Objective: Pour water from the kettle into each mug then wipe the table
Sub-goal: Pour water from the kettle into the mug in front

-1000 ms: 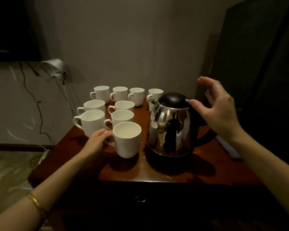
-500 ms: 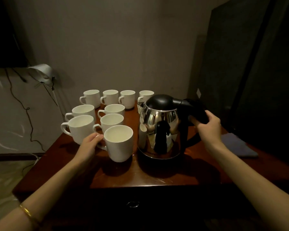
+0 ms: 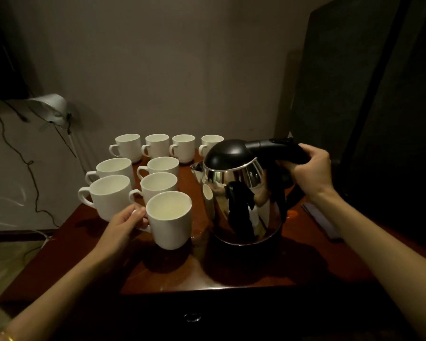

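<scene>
Kettle [image 3: 241,193], gripped at its handle by the right hand [image 3: 308,168]; the left hand [image 3: 127,222] pinches the nearest mug [image 3: 170,220] by its handle. Tipping too fast could splash water onto the worktop [image 3: 231,274] or the crowded mugs behind.

White mugs and a chrome kettle showing against dark red-brown wood.

The mugs [image 3: 169,219] are looking plain white, unpatterned; the kettle [image 3: 241,200] is gleaming mirror-silver under a black lid [image 3: 228,153] and black handle [image 3: 278,148]; the table [image 3: 207,274] is glowing reddish brown.
</scene>
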Demonstrator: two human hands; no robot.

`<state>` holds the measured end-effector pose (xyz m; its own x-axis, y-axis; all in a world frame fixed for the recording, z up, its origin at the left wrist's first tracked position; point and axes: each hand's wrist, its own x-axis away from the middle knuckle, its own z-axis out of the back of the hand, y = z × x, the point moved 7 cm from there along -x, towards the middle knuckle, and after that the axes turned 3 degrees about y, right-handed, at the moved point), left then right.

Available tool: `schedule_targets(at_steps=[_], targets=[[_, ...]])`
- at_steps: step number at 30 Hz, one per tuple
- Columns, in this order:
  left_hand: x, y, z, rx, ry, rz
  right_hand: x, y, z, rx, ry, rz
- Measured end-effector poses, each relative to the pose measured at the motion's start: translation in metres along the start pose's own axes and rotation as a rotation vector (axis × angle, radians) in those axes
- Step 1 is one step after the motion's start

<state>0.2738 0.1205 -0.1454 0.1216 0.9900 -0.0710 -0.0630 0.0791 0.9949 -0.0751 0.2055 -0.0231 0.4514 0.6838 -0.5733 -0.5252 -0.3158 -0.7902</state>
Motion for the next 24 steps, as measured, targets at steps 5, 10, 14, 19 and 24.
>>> schedule_targets(at_steps=[5, 10, 14, 19, 24], targets=[[0.003, 0.000, -0.001, 0.022, -0.003, -0.013, -0.013, -0.022, -0.001, 0.039, -0.088, 0.115], [0.005, 0.003, -0.002, 0.024, -0.019, -0.022, -0.018, -0.041, -0.006, 0.112, -0.137, 0.225], [0.005, 0.004, -0.002, 0.028, -0.018, -0.005, -0.021, -0.056, -0.013, 0.163, -0.190, 0.277], [0.005, 0.005, -0.002, 0.005, -0.013, -0.014, -0.021, -0.067, -0.019, 0.199, -0.255, 0.292], [0.003, 0.005, -0.002, -0.014, -0.002, -0.044, -0.022, -0.070, -0.019, 0.217, -0.271, 0.306]])
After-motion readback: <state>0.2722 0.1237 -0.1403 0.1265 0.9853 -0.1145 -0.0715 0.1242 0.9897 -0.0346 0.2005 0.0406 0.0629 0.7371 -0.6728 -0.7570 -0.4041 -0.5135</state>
